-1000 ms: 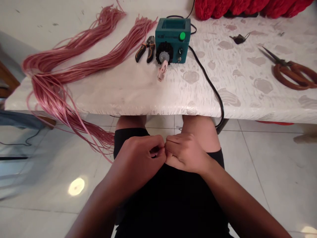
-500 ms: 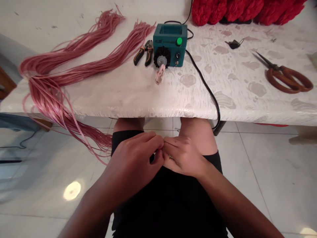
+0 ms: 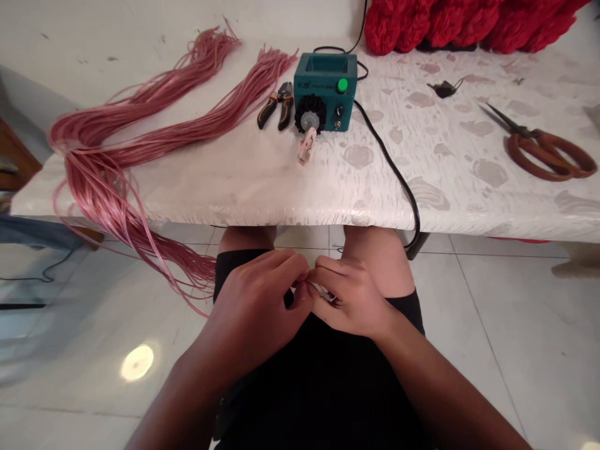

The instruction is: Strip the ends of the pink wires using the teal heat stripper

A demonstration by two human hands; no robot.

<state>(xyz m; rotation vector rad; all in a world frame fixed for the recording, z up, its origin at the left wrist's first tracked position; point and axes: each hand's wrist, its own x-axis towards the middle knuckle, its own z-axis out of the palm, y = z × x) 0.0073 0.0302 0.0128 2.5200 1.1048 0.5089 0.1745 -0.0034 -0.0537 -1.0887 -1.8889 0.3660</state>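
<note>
Both hands are meeting over the dark shorts (image 3: pixel 347 387) here, left hand (image 3: pixel 255 290) and right hand (image 3: pixel 351 290) bringing their fingertips together. The fingers are curling into narrow pinches, though I'm not managing to tell whether anything is sitting between them (the knuckles are hiding it). The pink strands (image 3: pixel 105 203) are lying to the left of both hands, spreading across the worktop (image 3: pixel 210 194) and spilling over its front edge; their loose ends are hanging just beside the left hand, near the left thigh. Up ahead, well apart from the fingers, the teal machine (image 3: pixel 323 78) is standing on the worktop, a pale pink clip (image 3: pixel 307 147) jutting from its front. Pliers (image 3: pixel 276 106) are resting just left of it, and scissors (image 3: pixel 548 150) are lying far off to the right.
</note>
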